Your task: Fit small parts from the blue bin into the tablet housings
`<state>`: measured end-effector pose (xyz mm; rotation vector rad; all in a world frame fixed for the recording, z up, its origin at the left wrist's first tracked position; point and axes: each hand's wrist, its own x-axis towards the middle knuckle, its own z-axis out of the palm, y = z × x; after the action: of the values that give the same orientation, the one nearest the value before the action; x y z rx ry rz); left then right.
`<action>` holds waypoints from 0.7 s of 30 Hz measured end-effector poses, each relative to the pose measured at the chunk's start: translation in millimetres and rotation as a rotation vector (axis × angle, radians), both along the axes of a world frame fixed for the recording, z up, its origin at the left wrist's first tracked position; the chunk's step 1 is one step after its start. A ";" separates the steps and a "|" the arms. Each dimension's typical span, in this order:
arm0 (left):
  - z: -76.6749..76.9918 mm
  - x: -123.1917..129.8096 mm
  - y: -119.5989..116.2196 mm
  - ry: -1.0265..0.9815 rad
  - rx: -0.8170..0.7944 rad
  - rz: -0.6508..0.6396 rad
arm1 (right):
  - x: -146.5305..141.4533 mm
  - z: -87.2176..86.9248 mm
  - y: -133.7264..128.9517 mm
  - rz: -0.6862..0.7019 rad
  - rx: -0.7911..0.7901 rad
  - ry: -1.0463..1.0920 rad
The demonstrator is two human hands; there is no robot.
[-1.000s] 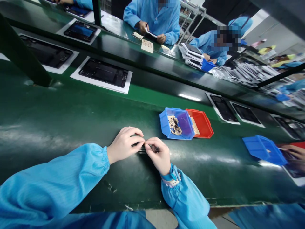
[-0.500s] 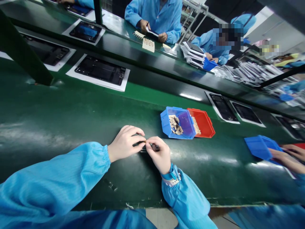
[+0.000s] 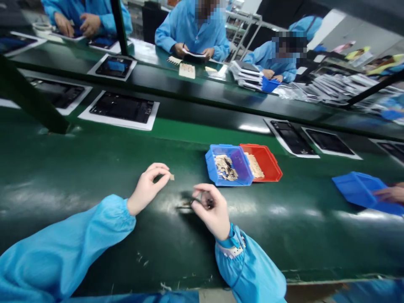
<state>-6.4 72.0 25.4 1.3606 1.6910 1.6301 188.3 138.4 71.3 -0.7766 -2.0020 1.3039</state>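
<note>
My left hand is pinched, with a small tan piece sticking out from its fingertips. To its right, my right hand is curled, thumb and index finger together around a thin dark part whose exact kind I cannot make out. A dark bit also shows inside the curled fingers. Both hands are apart, just above the green bench. Beyond my right hand stands a blue bin with tan pieces and black strips inside. A red bin holding tan pieces touches its right side.
Opened tablets on white sheets, one at left and one at right, lie along the raised ledge. A green post rises at the left. Another blue bin with a co-worker's hand is at the right. Several co-workers sit opposite.
My hands were together at the fingertips and have separated. The left moved left with the tan piece showing; the right sits slightly lower with the dark part. The view has shifted a little.
</note>
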 end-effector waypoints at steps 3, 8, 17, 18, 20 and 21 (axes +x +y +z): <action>12.5 0.9 22.1 0.111 0.004 -0.063 | 11.1 8.1 3.7 0.544 -0.299 0.086; 62.3 51.4 113.2 0.314 0.109 -0.234 | 11.6 1.2 13.7 1.272 -0.591 0.032; 82.1 140.4 234.0 0.540 -0.064 -0.347 | 0.9 -16.5 29.5 1.565 -0.777 0.253; 83.7 138.2 235.3 0.549 -0.062 -0.355 | 3.0 -21.6 28.5 1.523 -0.782 0.286; 90.3 126.0 228.6 0.560 -0.042 -0.350 | 7.0 -30.7 25.4 1.397 -0.807 0.342; 94.6 116.7 219.9 0.555 -0.020 -0.335 | 8.4 -34.0 23.8 1.325 -0.825 0.367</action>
<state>110.3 291.9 120.0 2.0911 1.6217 1.1060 196.8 162.1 37.3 0.6952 -1.5318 2.7985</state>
